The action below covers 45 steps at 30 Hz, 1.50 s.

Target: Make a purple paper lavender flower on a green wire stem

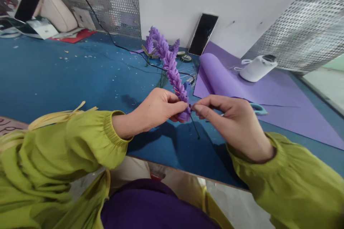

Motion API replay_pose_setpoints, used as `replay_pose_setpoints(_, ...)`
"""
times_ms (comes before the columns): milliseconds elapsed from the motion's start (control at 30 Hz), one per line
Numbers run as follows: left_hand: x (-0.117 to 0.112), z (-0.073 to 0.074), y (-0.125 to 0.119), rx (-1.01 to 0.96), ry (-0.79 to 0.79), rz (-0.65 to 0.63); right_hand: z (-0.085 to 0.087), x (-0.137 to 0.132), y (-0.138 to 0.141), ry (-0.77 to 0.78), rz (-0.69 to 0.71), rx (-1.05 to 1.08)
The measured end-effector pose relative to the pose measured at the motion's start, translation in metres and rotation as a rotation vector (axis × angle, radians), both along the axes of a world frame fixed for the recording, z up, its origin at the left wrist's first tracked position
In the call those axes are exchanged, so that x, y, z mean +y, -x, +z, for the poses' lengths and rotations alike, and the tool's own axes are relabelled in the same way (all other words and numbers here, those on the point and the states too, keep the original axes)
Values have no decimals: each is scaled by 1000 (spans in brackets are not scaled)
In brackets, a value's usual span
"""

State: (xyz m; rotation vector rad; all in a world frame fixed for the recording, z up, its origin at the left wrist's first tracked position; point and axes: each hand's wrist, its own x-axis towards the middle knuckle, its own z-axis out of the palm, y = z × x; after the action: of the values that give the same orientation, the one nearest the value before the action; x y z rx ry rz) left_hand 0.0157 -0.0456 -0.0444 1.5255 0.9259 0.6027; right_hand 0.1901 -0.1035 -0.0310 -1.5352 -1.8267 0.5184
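A long purple artificial flower spike [170,61] leans up and away from me over the blue table, its layered petals running down to my left hand [157,109]. That hand is closed around the lower end of the spike, thumb on top. Below the fingers a thin dark green stem [195,129] sticks out toward me. My right hand [233,123] is pinched shut just right of the spike's base, thumb against forefinger. Whatever sits between those fingertips is too small to make out. A blue object [187,86] shows partly behind the spike.
Purple sheet material [285,103], partly rolled, covers the right side, with a white container [258,68] and light-blue scissor handles [258,108] on it. A phone [203,35] leans on the white panel near tape rolls [185,58]. A black cable [126,48] crosses the blue table [67,75].
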Motion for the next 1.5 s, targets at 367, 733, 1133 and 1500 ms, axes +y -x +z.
replay_pose_setpoints(367,1,1,3,-2,7,-82,-8,11,-7,419,21,460)
replay_pose_setpoints(733,3,-1,0,-146,295,-50,-12,8,4,240,-100,341)
replay_pose_setpoints(1133,1,-5,-2,-95,193,13,-13,-3,14,-175,-42,-243)
replay_pose_setpoints(1500,3,1,2,-74,103,0,-2,6,-1,294,4,358)
